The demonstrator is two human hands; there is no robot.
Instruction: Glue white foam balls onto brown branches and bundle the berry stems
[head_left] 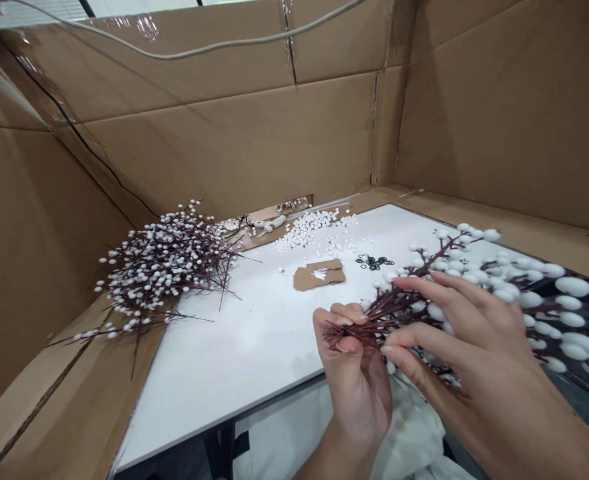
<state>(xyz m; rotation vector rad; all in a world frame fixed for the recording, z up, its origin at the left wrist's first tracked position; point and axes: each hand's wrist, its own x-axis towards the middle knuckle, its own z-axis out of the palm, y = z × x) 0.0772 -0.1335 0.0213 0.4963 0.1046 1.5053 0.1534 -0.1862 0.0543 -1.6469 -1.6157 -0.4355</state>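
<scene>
A bunch of artificial berry branches (pixel 489 267) with dark red-brown stems and white berries lies slanted across both hands. My left hand (pixel 353 363) is closed round the gathered stem ends, thumb pressed on them. Further up the stems, my right hand (pixel 467 347) curls over the bunch; its thumb and a fingertip come together beside the stems, and what lies between them is hardly visible. The berry heads spread out to the right, partly behind my right hand. Small black rings (pixel 373 262), likely elastic bands, lie on the table beyond the bunch.
A large pile of similar berry branches (pixel 167 257) lies at the left edge of the white table (pixel 214 373). Loose white berries (pixel 309 227) are scattered at the back near pliers (pixel 269 225). A torn cardboard piece (pixel 304 277) holds small white bits. Cardboard walls (pixel 234 147) surround the table.
</scene>
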